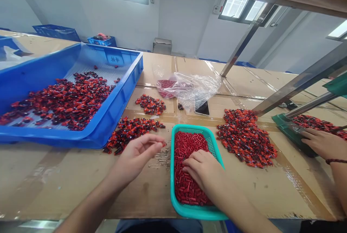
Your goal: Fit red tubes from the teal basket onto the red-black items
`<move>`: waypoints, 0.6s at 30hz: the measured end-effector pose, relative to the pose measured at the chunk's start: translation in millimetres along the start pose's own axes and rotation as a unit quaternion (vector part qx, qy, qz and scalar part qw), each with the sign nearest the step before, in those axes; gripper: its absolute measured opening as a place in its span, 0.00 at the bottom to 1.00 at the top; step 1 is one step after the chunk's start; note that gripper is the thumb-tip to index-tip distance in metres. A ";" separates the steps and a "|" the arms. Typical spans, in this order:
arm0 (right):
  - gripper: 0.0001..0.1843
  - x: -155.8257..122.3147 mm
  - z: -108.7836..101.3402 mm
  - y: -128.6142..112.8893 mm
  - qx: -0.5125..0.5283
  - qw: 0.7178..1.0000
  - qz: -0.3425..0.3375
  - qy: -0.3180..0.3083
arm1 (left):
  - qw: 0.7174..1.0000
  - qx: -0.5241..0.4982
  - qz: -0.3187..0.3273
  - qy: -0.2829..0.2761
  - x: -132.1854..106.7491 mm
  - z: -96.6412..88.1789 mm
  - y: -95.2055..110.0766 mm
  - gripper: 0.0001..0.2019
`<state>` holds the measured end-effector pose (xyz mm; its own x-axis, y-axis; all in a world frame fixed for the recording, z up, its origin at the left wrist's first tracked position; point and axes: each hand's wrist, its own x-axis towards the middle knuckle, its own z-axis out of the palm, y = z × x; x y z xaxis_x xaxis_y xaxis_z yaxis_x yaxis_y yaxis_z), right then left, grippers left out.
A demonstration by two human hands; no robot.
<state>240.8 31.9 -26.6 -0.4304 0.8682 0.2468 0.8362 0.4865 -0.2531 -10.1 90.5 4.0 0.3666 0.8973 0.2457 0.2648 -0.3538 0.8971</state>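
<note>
My left hand [141,153] is closed in a pinch on a small red piece [164,144], mostly hidden by the fingertips. It is beside a pile of small red-and-black parts [135,130] left of the basket. A green plastic basket [173,189] holds many short dark-red tubes [187,146]. Over these tubes lies my right hand [203,169], its fingers bent together and their tips down among them. Whatever those fingertips grip is hidden. To the right of the basket spreads a larger heap of red-and-black parts [245,139], and a smaller pile [150,104] is further back.
A big blue tray [108,124] with more such parts is at the left. Behind the basket are a clear plastic bag [197,86] and a phone [202,107]. At right, another person's hand [322,142] is by a green metal device [295,135]. Metal posts [246,41] support an overhead shelf.
</note>
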 end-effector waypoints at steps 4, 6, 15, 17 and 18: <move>0.10 0.3 -7.9 3.1 0.076 0.996 0.010 0.041 | 0.997 -0.073 -0.032 0.011 -35.5 10.2 6.3 0.10; 0.12 0.6 -13.7 2.0 0.115 0.991 0.016 0.059 | 0.996 -0.073 -0.028 0.033 -47.6 15.3 9.7 0.08; 0.15 -9.4 -44.4 -40.9 0.585 0.786 0.189 -0.063 | 0.986 0.017 0.158 0.050 -67.6 22.6 26.1 0.17; 0.15 -10.7 -46.7 -49.9 0.569 0.802 0.171 -0.067 | 0.984 0.041 0.173 0.029 -70.7 21.6 27.4 0.19; 0.16 -11.2 -47.5 -53.3 0.545 0.822 0.154 -0.061 | 0.982 0.057 0.178 0.019 -72.5 21.0 27.8 0.21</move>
<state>217.2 -8.4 28.5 -0.3420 0.9375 -0.0643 0.1394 -0.0170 -0.9901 -10.6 10.1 3.3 0.4215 0.7194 0.5520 0.2245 -0.6726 0.7052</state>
